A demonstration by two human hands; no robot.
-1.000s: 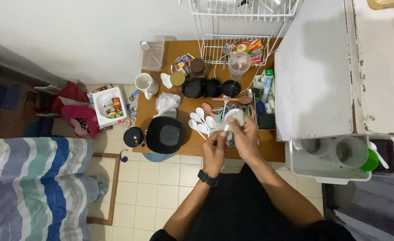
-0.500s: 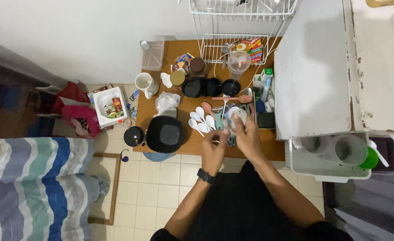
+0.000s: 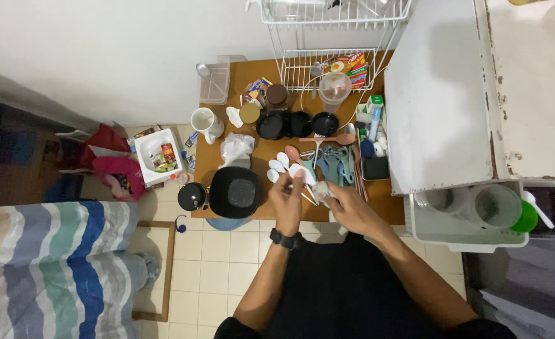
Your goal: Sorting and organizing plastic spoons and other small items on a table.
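My left hand (image 3: 288, 196), with a black watch on its wrist, pinches a white plastic spoon (image 3: 300, 171) just above the front of the brown table (image 3: 261, 150). Right beside it, my right hand (image 3: 342, 202) grips a small crumpled whitish cloth (image 3: 321, 189) that touches the spoon's handle end. More white spoons (image 3: 278, 166) lie on the table just left of the held one. A pile of grey-green cutlery (image 3: 337, 164) lies behind my right hand. A pink spoon (image 3: 331, 139) lies farther back.
A black square container (image 3: 236, 191) and a black round cup (image 3: 191, 196) stand at the table's front left. Black bowls (image 3: 296, 123), a white mug (image 3: 203, 119), a wire rack (image 3: 327, 66), a white cabinet (image 3: 440, 94), a bin of plastic cups (image 3: 472, 213) and a striped blanket (image 3: 51, 263) surround them.
Both hands held a round white item over the cutlery; they have shifted left and toward me. The left hand now holds a white spoon, and the right hand holds the cloth against it.
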